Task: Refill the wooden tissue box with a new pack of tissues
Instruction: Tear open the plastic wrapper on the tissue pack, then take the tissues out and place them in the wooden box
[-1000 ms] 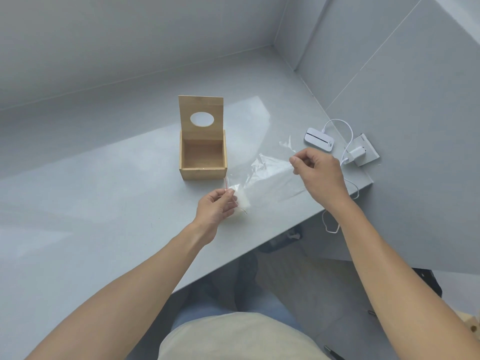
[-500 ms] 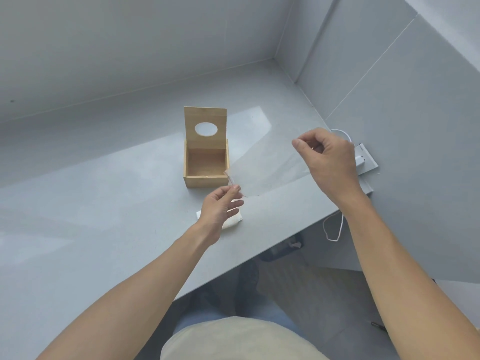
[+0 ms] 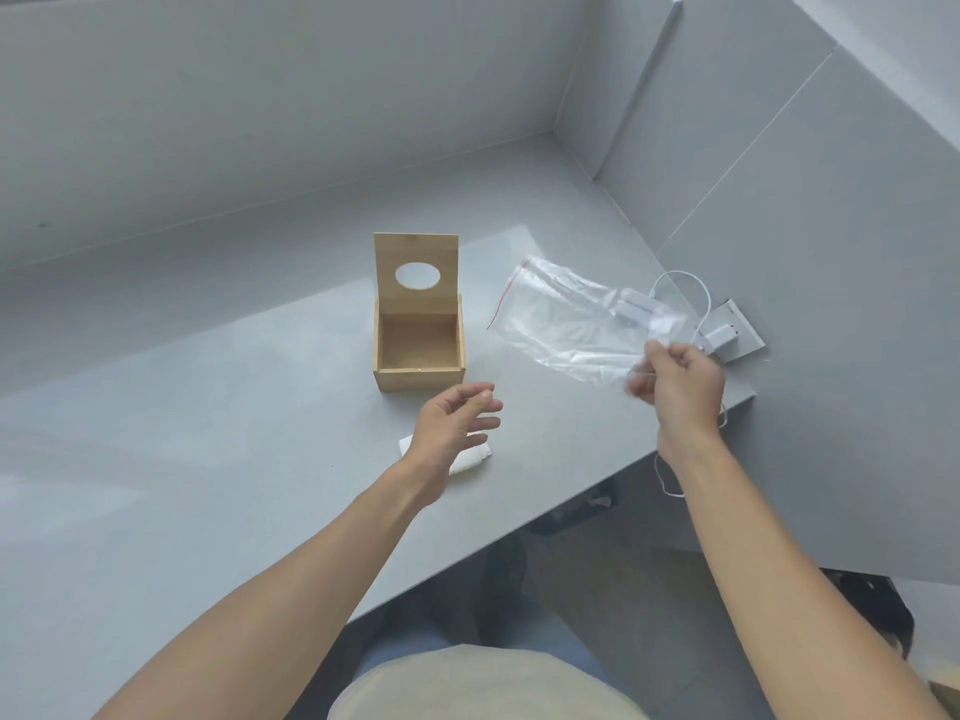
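Observation:
The wooden tissue box [image 3: 418, 375] stands on the grey counter with its lid, which has an oval hole, hinged upright; the inside is bare. A white stack of tissues [image 3: 469, 457] lies on the counter in front of the box, partly hidden under my left hand [image 3: 451, 424]. That hand hovers above the stack with fingers apart, holding nothing. My right hand [image 3: 677, 379] pinches one end of an empty clear plastic bag [image 3: 558, 317] with a red zip strip, held in the air to the right of the box.
At the counter's right end lie a small white device [image 3: 638, 305], a white cable [image 3: 680, 277] and a white plug on a wall socket plate [image 3: 730, 336]. The counter's front edge [image 3: 566, 498] runs diagonally below my hands. Grey walls close the back and right.
The tissues came out of the bag and lie on the counter. My left hand let go of the bag and opened. My right hand swung the empty bag rightward.

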